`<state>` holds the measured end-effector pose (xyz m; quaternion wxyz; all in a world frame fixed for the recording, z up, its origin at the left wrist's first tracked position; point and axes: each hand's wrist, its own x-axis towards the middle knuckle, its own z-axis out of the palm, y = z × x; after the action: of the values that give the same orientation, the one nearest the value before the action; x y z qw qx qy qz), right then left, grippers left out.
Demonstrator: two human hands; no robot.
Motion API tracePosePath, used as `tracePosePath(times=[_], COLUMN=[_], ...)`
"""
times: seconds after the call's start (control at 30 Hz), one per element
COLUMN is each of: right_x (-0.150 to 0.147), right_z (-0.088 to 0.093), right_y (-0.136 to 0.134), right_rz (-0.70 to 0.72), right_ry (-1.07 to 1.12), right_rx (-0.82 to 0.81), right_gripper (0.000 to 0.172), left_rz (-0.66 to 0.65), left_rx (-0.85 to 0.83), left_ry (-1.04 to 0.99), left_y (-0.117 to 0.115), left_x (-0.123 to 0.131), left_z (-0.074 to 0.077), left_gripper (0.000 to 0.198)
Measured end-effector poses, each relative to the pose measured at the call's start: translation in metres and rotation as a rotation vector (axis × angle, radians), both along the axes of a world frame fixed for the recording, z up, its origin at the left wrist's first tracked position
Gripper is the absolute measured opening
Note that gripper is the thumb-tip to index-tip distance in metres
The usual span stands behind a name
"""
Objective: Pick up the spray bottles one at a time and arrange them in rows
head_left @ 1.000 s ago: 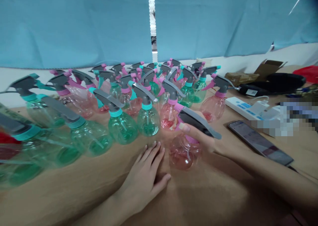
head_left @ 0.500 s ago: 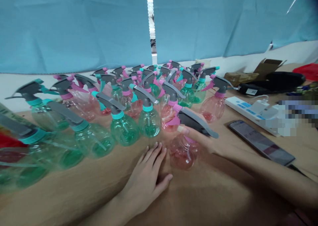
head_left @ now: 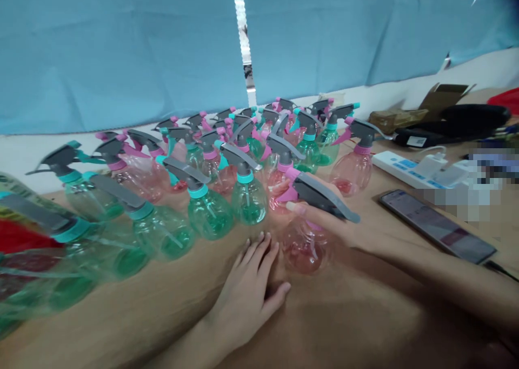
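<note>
My left hand (head_left: 247, 298) lies flat on the brown table (head_left: 133, 325), fingers stretched out and thumb apart, holding nothing. Just right of its fingertips stands a pink spray bottle (head_left: 305, 250) with a little pink liquid and a grey and pink trigger head. My right hand (head_left: 324, 223) is closed around the neck of this bottle, beneath the grey lever; some of its fingers are hidden behind the head. Close behind stand a green spray bottle (head_left: 249, 198) and another pink one (head_left: 352, 169).
Many more green and pink spray bottles, such as a green one (head_left: 164, 236), crowd the left and back. At right lie a phone (head_left: 436, 225), a white power strip (head_left: 405, 169) with plugs, a black case (head_left: 433, 133) and an open cardboard box (head_left: 441, 101). Blue cloth (head_left: 162, 44) hangs behind.
The view has shifted and tilted slightly, so most of the scene sits a little farther right. Both hands and the held bottle keep their places on the table.
</note>
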<state>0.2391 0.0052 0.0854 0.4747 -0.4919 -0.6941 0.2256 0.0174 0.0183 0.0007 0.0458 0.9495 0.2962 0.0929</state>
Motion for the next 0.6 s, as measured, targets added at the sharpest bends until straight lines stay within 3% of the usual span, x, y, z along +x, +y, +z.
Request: tracePosePath(times=[0.37, 0.6], right_x=[0.0002, -0.0017], right_z=[-0.0010, -0.0007], right_y=[0.0009, 0.0015], right_rz=[-0.029, -0.014], right_ry=[-0.007, 0.001], right_rx=[0.045, 0.040], right_gripper=[0.030, 0.021], left_rz=[-0.011, -0.012], left_rx=[0.007, 0.010], left_ry=[0.022, 0.027], left_y=[0.0003, -0.0003], left_x=[0.0011, 0.0009], left_z=[0.0008, 0.0002], left_gripper=[0.057, 0.057])
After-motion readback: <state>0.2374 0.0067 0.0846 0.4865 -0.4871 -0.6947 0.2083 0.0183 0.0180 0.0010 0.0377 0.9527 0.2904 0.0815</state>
